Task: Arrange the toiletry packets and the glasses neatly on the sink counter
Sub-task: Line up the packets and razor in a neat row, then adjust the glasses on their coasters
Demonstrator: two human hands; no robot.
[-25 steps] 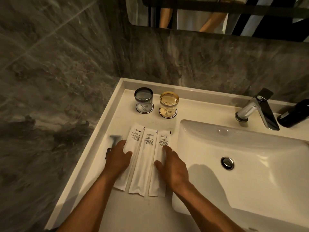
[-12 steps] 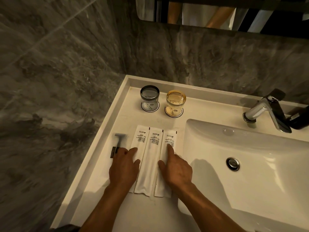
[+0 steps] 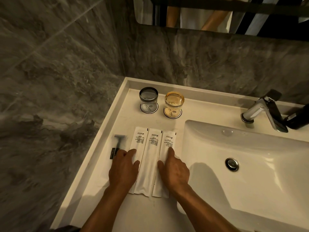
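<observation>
Three white toiletry packets lie side by side on the white counter: a left packet, a middle packet and a right packet. A clear razor packet lies at their left. My left hand rests flat on the left packet and the razor packet's lower end. My right hand presses flat on the right packet, forefinger stretched out. Behind them stand a grey glass and an amber glass, each upside down on a round coaster.
The basin with its drain fills the right side. A chrome tap and a black bottle stand at the back right. Grey marble walls close the left and back, with a mirror above.
My view has shifted a little, so the counter sits more to the right in frame. Both hands stay flat on the outer packets, which look slightly closer together.
</observation>
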